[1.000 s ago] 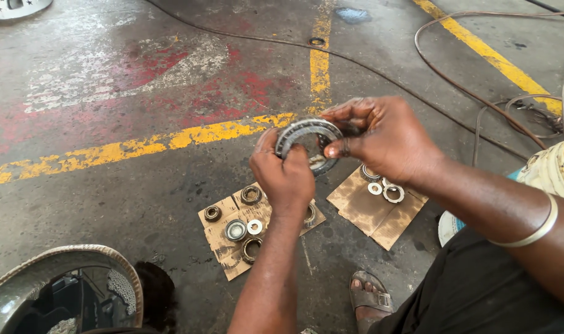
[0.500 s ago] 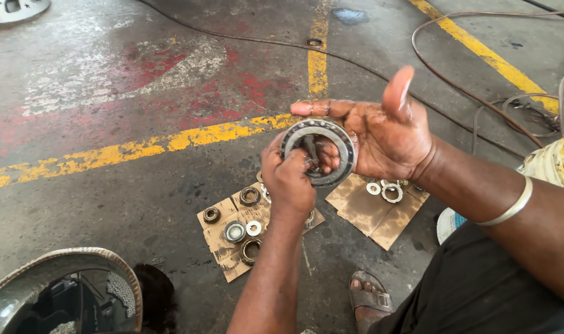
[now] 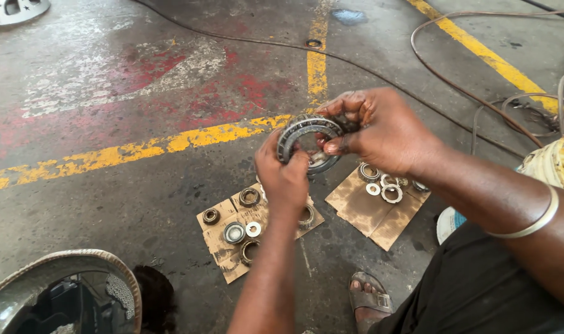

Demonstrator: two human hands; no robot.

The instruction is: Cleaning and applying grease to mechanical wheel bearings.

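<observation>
Above the cardboard pieces (image 3: 368, 210), bearing ring (image 3: 307, 139) between left hand (image 3: 283, 176) and right hand (image 3: 381, 133).

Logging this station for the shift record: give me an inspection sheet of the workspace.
Surface: stained concrete floor with yellow lines and worn red paint.
Job's things: large bearing ring held up in both hands; smaller bearings and rings on two cardboard pieces.
Clutter: dished metal part lower left; small ring on the floor.
Grippers: left hand grips the ring from below; right hand holds its far side.
Cables: hoses or cables looped at right.
Surroundings: sandalled foot.
</observation>
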